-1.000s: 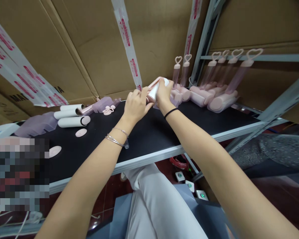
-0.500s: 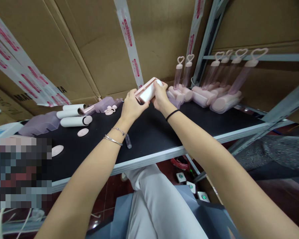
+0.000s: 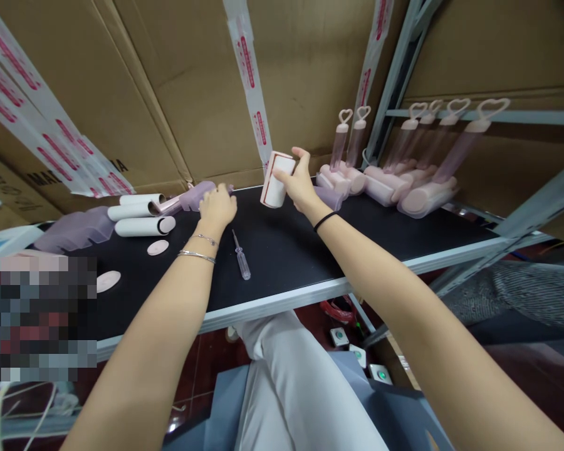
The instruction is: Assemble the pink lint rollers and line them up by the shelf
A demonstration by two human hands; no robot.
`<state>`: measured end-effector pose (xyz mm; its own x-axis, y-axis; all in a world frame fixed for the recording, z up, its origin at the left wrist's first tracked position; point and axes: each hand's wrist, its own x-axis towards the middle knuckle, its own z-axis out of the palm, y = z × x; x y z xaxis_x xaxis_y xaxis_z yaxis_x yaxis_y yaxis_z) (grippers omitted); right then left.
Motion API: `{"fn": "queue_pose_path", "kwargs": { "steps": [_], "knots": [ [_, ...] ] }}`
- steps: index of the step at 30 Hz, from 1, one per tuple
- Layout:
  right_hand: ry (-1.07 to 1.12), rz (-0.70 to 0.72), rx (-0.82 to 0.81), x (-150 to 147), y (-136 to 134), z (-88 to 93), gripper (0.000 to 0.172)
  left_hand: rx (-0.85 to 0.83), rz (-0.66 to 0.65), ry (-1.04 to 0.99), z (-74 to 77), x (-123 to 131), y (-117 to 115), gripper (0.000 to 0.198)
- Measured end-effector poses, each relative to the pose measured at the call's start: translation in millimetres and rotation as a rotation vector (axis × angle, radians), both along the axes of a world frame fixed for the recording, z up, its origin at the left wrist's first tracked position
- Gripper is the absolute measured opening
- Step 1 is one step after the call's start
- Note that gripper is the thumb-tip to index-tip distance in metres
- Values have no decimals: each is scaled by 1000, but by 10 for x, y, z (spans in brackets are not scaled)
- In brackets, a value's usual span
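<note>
In my right hand (image 3: 301, 181) I hold a white and pink cylindrical housing (image 3: 280, 181), tilted above the black table, thumb across its front. My left hand (image 3: 217, 205) is down at the back of the table with its fingers curled; whatever they grip is hidden beneath them. It covers the spot beside a translucent purple holder (image 3: 195, 196). In front of my left hand lies a small clear-handled screwdriver (image 3: 242, 260). Pale pink oval caps (image 3: 158, 247) lie further left.
White tubes (image 3: 138, 227) and a purple tray (image 3: 78, 230) are at the left. Pink pieces with upright heart-topped wands (image 3: 341, 144) stand at the right, near a metal shelf frame (image 3: 521, 213). Large cardboard boxes (image 3: 192, 81) rise behind. A blurred patch covers the lower left.
My left hand has let go of the housing and moved left, over the small pink pieces. My right hand alone now holds the housing, turned more upright. The screwdriver is fully uncovered.
</note>
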<state>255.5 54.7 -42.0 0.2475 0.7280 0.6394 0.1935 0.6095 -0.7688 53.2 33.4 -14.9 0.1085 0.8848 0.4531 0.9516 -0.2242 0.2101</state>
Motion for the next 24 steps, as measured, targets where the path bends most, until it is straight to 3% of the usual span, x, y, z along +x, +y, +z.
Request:
{"fn": "queue_pose_path", "kwargs": {
  "steps": [4, 12, 15, 19, 22, 24],
  "knots": [
    [-202, 98, -11, -60, -123, 5, 75, -99, 58, 134, -70, -139, 74, 32],
    [-333, 202, -101, -100, -372, 170, 63, -152, 82, 37, -48, 101, 4, 26],
    [-274, 202, -127, -111, -375, 184, 58, -98, 60, -205, -32, 66, 40, 12],
    [-1, 76, -238, -103, -305, 155, 50, 157, -11, -603, 38, 11, 121, 11],
    [203, 0, -313, -69, -292, 137, 41, 283, -93, -1024, 109, 68, 169, 13],
    [293, 64, -348, -52, -329, 143, 37, 286, -141, -1320, 164, 151, 159, 11]
  ]
}}
